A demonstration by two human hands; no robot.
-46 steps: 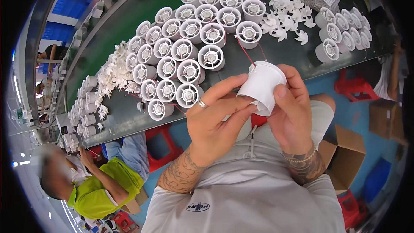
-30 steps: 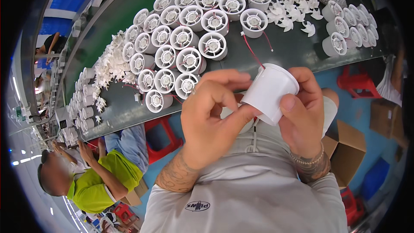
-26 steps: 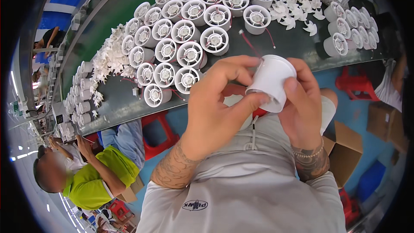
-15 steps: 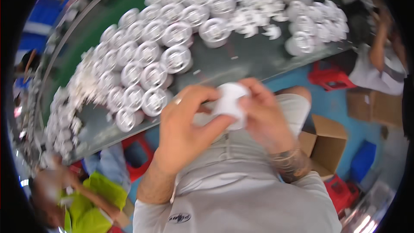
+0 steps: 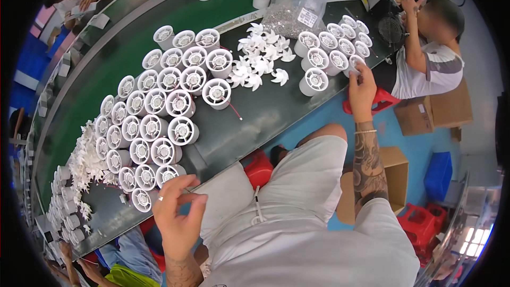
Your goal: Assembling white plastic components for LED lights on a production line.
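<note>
My right hand (image 5: 362, 89) reaches to the table's right side. Its fingers grip the rim of a white fan housing (image 5: 355, 62) at the near edge of the right-hand group. Beside it stands another white housing (image 5: 313, 82) with a spoked opening on top. My left hand (image 5: 178, 210) hovers by the table's front edge with bent fingers apart and nothing visible between them. Closest to it are a white housing (image 5: 142, 200) and others in the large left-hand cluster (image 5: 154, 127). Loose white fan blades (image 5: 260, 56) lie between the two groups.
A clear bag of small metal parts (image 5: 295, 18) lies behind the blades. Co-workers sit at the right (image 5: 433, 69) and lower left (image 5: 130, 266). An open cardboard box (image 5: 396, 178), red stools (image 5: 422, 228) and a blue bin (image 5: 438, 175) are on the floor at right.
Both hands were together around a white part in front of my body. My right hand has moved to the right-hand group; my left has let go and moved down left.
</note>
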